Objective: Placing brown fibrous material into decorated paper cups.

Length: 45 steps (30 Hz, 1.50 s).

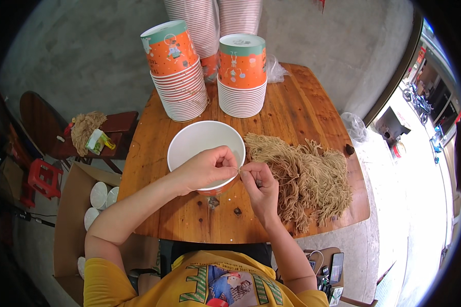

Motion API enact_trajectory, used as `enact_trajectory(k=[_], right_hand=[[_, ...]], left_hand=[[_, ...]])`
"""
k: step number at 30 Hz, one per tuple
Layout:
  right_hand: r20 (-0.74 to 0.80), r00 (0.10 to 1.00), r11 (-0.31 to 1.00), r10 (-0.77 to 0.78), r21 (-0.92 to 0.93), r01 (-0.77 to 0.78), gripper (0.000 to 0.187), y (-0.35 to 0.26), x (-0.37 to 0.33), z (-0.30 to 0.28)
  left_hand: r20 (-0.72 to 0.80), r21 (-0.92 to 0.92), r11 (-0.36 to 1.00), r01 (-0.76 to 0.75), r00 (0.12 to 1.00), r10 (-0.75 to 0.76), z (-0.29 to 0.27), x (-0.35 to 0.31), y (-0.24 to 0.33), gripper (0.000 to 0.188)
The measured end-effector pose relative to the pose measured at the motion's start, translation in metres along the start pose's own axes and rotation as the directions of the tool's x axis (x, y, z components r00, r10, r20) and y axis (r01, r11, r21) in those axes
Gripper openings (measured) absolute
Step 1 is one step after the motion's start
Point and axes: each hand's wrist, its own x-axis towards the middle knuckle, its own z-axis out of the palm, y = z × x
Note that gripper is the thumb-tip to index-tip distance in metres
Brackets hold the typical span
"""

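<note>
A white-lined paper tub stands upright near the middle of the wooden table, its inside facing up. Over its near right rim, my left hand is closed in a pinch. My right hand meets it from the right, thumb and forefinger pressed together. Between the two sets of fingertips runs a thin, pale strand, too fine to make out well. Close beside my right hand lies a big heap of tan, noodle-like strands, loose and tangled on the table.
Behind the tub stand two upside-down stacks of orange-and-green paper tubs, left and right, with taller stacks at the wall. A cardboard box with white round pieces sits at lower left, near a red stool. More tan strands lie on a bench.
</note>
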Motion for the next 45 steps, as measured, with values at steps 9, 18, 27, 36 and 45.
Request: enact_trajectory(k=[9, 18, 27, 36, 45], right_hand=[[0.032, 0.999, 1.0, 0.028, 0.008, -0.029, 0.004, 0.0015, -0.0021, -0.0009], [0.048, 0.999, 1.0, 0.007, -0.021, -0.006, 0.004, 0.0013, -0.0025, -0.0006], [0.061, 0.998, 1.0, 0.019, -0.007, -0.018, 0.005, 0.0008, -0.0044, -0.0016], [0.016, 1.0, 1.0, 0.005, 0.005, -0.005, 0.005, 0.0049, -0.0043, 0.0], [-0.04, 0.998, 0.992, 0.054, 0.117, -0.049, 0.009, 0.0074, 0.0002, 0.0036]], left_hand=[[-0.018, 0.175, 0.972, -0.158, 0.986, 0.164, 0.0004, 0.004, -0.005, 0.01], [-0.089, 0.205, 0.968, -0.142, 0.983, 0.163, 0.0022, 0.0027, -0.0082, 0.01], [-0.064, 0.302, 0.939, -0.164, 0.979, 0.192, 0.0011, 0.003, -0.0054, 0.009], [-0.106, 0.252, 0.956, -0.152, 0.977, 0.184, -0.0005, 0.001, -0.0082, 0.009], [-0.111, 0.245, 0.957, -0.154, 0.976, 0.186, -0.0019, 0.0017, -0.0107, 0.011]])
